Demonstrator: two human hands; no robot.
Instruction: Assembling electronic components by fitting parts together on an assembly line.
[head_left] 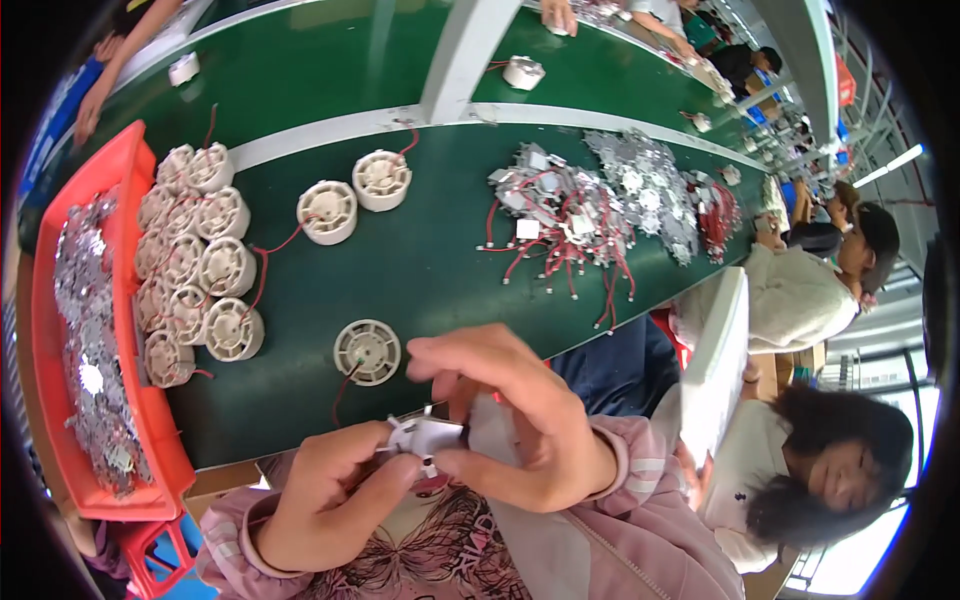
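Note:
Close to my body, my left hand pinches a small silvery metal plate with tabs along its edges. My right hand is at the plate's other side, its thumb and a curled finger closed on it, while the index finger reaches out above. Just beyond the hands lies a round cream plastic housing with spoked openings and a red wire. Farther off are two more round housings, one beside the other, each with a wire.
A red bin of silvery plates stands at the left, with several round housings stacked beside it. Piles of plates with red wires and bare plates lie at the far right. A white metal post rises behind; other people sit along the bench.

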